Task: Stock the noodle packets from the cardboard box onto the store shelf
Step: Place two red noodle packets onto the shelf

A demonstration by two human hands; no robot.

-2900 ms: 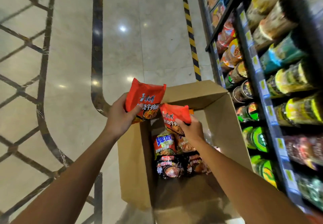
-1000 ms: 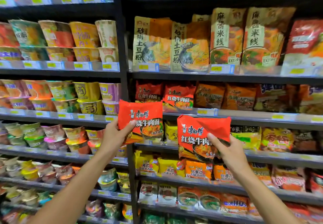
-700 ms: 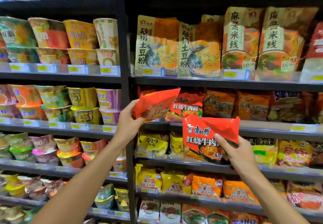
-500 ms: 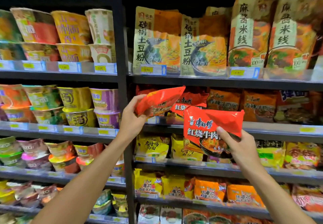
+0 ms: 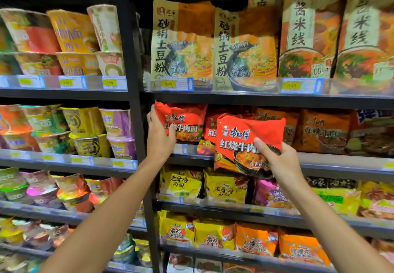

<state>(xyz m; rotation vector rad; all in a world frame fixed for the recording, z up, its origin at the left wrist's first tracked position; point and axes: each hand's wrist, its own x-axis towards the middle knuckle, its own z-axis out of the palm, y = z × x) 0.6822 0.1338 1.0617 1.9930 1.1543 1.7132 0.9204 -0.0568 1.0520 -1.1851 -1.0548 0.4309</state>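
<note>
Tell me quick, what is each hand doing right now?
Left hand: grips a red noodle packet at the shelf.
Right hand: holds another red noodle packet.

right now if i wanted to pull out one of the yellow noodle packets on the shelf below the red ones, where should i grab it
Probably pinch the top edge of the yellow packet, coming from the front and slightly above. It stands upright facing out, its base sits behind the shelf lip, and a second yellow packet crowds its right side, so the crimped top seam is the freest place for a grip.
</note>
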